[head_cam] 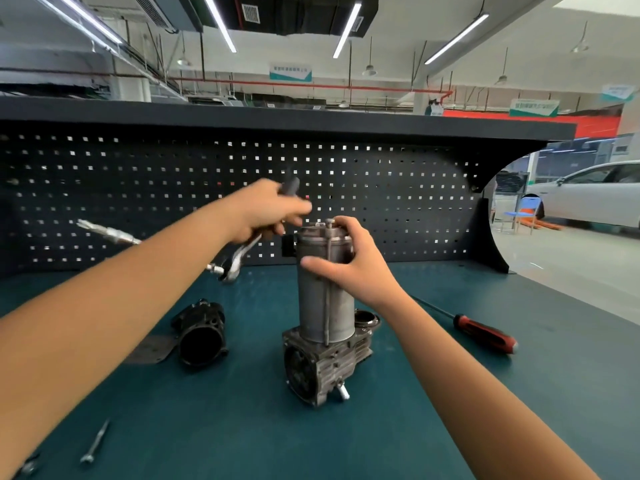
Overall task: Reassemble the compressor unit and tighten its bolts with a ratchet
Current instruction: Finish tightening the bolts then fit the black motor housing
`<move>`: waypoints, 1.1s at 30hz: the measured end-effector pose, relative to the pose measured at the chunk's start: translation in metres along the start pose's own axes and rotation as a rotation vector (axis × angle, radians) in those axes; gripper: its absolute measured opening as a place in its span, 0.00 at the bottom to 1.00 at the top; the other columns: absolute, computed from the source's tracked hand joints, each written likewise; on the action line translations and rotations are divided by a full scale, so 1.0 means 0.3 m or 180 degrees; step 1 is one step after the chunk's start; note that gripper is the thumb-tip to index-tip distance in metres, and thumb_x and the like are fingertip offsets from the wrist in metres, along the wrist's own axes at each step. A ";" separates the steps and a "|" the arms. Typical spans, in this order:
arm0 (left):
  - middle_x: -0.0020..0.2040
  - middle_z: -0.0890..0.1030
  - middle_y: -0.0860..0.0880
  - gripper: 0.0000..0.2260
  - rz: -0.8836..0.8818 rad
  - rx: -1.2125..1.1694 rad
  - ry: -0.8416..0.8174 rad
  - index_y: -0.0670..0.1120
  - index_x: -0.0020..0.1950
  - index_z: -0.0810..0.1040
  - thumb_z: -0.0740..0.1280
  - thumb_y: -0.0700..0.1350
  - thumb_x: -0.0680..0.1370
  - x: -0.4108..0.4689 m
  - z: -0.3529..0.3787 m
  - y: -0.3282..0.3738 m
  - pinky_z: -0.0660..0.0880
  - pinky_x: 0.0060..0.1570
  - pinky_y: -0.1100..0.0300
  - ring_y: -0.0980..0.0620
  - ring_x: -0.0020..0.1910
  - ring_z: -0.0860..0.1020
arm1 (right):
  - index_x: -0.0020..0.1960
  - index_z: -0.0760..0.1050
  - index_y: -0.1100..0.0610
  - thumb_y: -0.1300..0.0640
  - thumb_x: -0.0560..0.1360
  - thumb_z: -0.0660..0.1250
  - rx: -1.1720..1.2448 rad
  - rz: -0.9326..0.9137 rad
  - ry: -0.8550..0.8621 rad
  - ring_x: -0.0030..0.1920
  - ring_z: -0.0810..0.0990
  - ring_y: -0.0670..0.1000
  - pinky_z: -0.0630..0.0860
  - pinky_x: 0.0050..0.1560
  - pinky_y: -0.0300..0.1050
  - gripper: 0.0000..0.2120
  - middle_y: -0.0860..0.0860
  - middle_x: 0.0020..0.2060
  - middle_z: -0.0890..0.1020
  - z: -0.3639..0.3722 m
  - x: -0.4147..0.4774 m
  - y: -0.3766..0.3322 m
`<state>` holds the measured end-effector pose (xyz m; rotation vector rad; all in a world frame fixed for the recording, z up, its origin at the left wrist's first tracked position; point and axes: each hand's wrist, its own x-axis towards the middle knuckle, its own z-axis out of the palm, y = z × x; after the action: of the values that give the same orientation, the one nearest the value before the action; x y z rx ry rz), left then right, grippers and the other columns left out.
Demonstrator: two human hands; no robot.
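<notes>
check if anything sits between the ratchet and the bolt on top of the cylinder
Nothing visible does. The left hand holds the ratchet left of the cylinder, and the gap to the top bolt is open. The right hand grips the cylinder with its fingers close beside that bolt, not over it.

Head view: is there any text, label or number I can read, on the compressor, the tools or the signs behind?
Centre hanging sign: a line of characters, too blurred to read.
Green-and-white sign at right: text too blurred to read.
Far-right sign: too blurred to read.
Compressor unit, ratchet, red-handled screwdriver: no readable marking shows.
</notes>
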<state>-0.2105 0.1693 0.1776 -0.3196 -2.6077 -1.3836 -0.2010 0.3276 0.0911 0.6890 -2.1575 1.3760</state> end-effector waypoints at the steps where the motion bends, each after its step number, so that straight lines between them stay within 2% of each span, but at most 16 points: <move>1: 0.36 0.77 0.49 0.07 -0.0099 0.0092 -0.0023 0.45 0.43 0.73 0.66 0.47 0.77 0.004 0.019 -0.031 0.63 0.19 0.70 0.60 0.18 0.67 | 0.56 0.63 0.42 0.54 0.66 0.77 -0.0090 -0.0041 0.0015 0.59 0.67 0.43 0.63 0.55 0.26 0.28 0.44 0.56 0.68 0.010 -0.006 0.001; 3: 0.31 0.71 0.50 0.10 -0.0274 -0.0243 -0.0009 0.45 0.39 0.71 0.67 0.48 0.77 0.007 0.040 -0.075 0.63 0.19 0.69 0.59 0.18 0.67 | 0.60 0.61 0.43 0.56 0.66 0.77 -0.0135 -0.0104 0.0197 0.61 0.66 0.43 0.61 0.54 0.20 0.31 0.43 0.57 0.67 0.027 -0.017 0.010; 5: 0.30 0.71 0.51 0.10 -0.0367 -0.0688 0.0023 0.45 0.39 0.72 0.68 0.47 0.77 0.005 0.042 -0.091 0.64 0.19 0.68 0.59 0.17 0.67 | 0.69 0.58 0.46 0.55 0.66 0.77 0.0072 0.0075 0.0396 0.66 0.66 0.46 0.64 0.63 0.30 0.39 0.46 0.64 0.68 0.045 -0.033 0.026; 7: 0.32 0.71 0.50 0.09 -0.0372 -0.0713 0.0047 0.44 0.41 0.73 0.68 0.48 0.76 0.000 0.039 -0.100 0.64 0.19 0.68 0.59 0.17 0.67 | 0.76 0.44 0.47 0.50 0.64 0.77 0.0256 0.0378 0.0493 0.69 0.65 0.48 0.65 0.65 0.40 0.53 0.47 0.70 0.65 0.079 -0.055 0.031; 9: 0.33 0.72 0.49 0.10 -0.0354 -0.0639 0.0074 0.44 0.43 0.72 0.68 0.49 0.76 -0.002 0.040 -0.104 0.64 0.18 0.67 0.60 0.17 0.67 | 0.76 0.35 0.46 0.47 0.62 0.78 0.0156 0.0588 0.0585 0.70 0.64 0.48 0.64 0.61 0.39 0.60 0.47 0.73 0.62 0.126 -0.065 0.027; 10: 0.33 0.72 0.48 0.11 -0.0347 -0.0629 0.0083 0.44 0.43 0.71 0.68 0.49 0.76 -0.004 0.043 -0.105 0.64 0.18 0.67 0.59 0.17 0.67 | 0.76 0.35 0.48 0.47 0.62 0.79 0.0108 0.0671 0.0670 0.70 0.64 0.49 0.64 0.60 0.38 0.61 0.48 0.72 0.62 0.143 -0.062 0.025; 12: 0.33 0.72 0.48 0.10 -0.0313 -0.0615 0.0098 0.44 0.42 0.71 0.67 0.48 0.77 -0.010 0.042 -0.111 0.64 0.19 0.67 0.58 0.18 0.68 | 0.76 0.45 0.52 0.49 0.62 0.79 0.0115 0.0816 0.0829 0.65 0.70 0.50 0.68 0.57 0.37 0.55 0.48 0.66 0.70 0.150 -0.047 0.031; 14: 0.34 0.73 0.47 0.09 -0.0269 -0.0572 0.0073 0.43 0.43 0.72 0.66 0.47 0.77 -0.022 0.029 -0.124 0.65 0.21 0.66 0.57 0.19 0.69 | 0.65 0.62 0.52 0.50 0.60 0.79 0.0150 0.0890 0.0784 0.52 0.76 0.44 0.73 0.43 0.30 0.40 0.43 0.52 0.75 0.134 -0.038 0.044; 15: 0.35 0.73 0.46 0.08 -0.0248 -0.0551 0.0032 0.43 0.44 0.73 0.66 0.46 0.77 -0.031 0.019 -0.131 0.65 0.21 0.66 0.57 0.19 0.70 | 0.58 0.65 0.51 0.49 0.60 0.79 0.0135 0.0885 0.0704 0.46 0.76 0.39 0.70 0.36 0.27 0.34 0.40 0.46 0.74 0.121 -0.037 0.048; 17: 0.40 0.75 0.47 0.07 -0.0175 -0.0466 -0.0041 0.42 0.48 0.75 0.67 0.46 0.77 -0.053 0.001 -0.147 0.66 0.20 0.67 0.59 0.19 0.71 | 0.54 0.67 0.51 0.49 0.59 0.80 0.0151 0.0878 0.0498 0.45 0.75 0.38 0.70 0.35 0.30 0.31 0.41 0.45 0.75 0.095 -0.029 0.058; 19: 0.42 0.78 0.48 0.05 -0.0013 -0.0330 -0.0052 0.45 0.47 0.78 0.69 0.46 0.76 -0.076 -0.005 -0.159 0.67 0.20 0.68 0.60 0.19 0.71 | 0.58 0.69 0.53 0.49 0.58 0.80 0.0164 0.0916 0.0295 0.51 0.78 0.45 0.76 0.45 0.39 0.33 0.45 0.50 0.78 0.077 -0.014 0.059; 21: 0.39 0.80 0.50 0.02 0.0216 -0.0089 0.0015 0.48 0.45 0.78 0.70 0.45 0.75 -0.096 -0.002 -0.163 0.67 0.21 0.69 0.60 0.19 0.71 | 0.61 0.70 0.55 0.50 0.58 0.80 0.0193 0.0941 0.0139 0.55 0.78 0.50 0.77 0.54 0.50 0.36 0.50 0.55 0.78 0.073 0.000 0.055; 22: 0.38 0.81 0.50 0.02 0.0319 0.0048 0.0083 0.48 0.45 0.79 0.70 0.45 0.75 -0.103 0.000 -0.165 0.67 0.21 0.69 0.60 0.19 0.71 | 0.61 0.69 0.55 0.50 0.58 0.80 0.0230 0.0918 0.0127 0.56 0.77 0.50 0.77 0.56 0.51 0.36 0.51 0.56 0.78 0.077 0.000 0.053; 25: 0.31 0.81 0.49 0.06 0.0554 0.0396 0.0330 0.46 0.47 0.80 0.70 0.48 0.74 -0.123 0.006 -0.171 0.68 0.24 0.70 0.61 0.20 0.72 | 0.59 0.65 0.50 0.51 0.59 0.80 0.0418 0.0741 0.0372 0.53 0.77 0.45 0.76 0.52 0.42 0.34 0.46 0.54 0.77 0.110 -0.017 0.050; 28: 0.19 0.74 0.53 0.10 0.0710 0.0638 0.0507 0.44 0.48 0.80 0.70 0.50 0.74 -0.145 0.011 -0.174 0.65 0.23 0.74 0.62 0.19 0.71 | 0.57 0.64 0.47 0.50 0.60 0.80 0.0392 0.0679 0.0557 0.47 0.74 0.35 0.70 0.41 0.29 0.33 0.37 0.48 0.74 0.136 -0.022 0.047; 33: 0.19 0.73 0.53 0.10 0.0673 0.0570 0.0548 0.43 0.50 0.81 0.70 0.49 0.74 -0.154 -0.002 -0.186 0.66 0.23 0.73 0.61 0.19 0.71 | 0.57 0.66 0.48 0.50 0.59 0.79 0.0397 0.0709 0.0355 0.47 0.74 0.36 0.70 0.40 0.32 0.32 0.38 0.47 0.74 0.138 0.003 0.049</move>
<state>-0.1811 0.1333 0.1221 -0.4164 -2.4527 -1.0527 -0.2167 0.2949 0.0664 0.4144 -2.1239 1.6344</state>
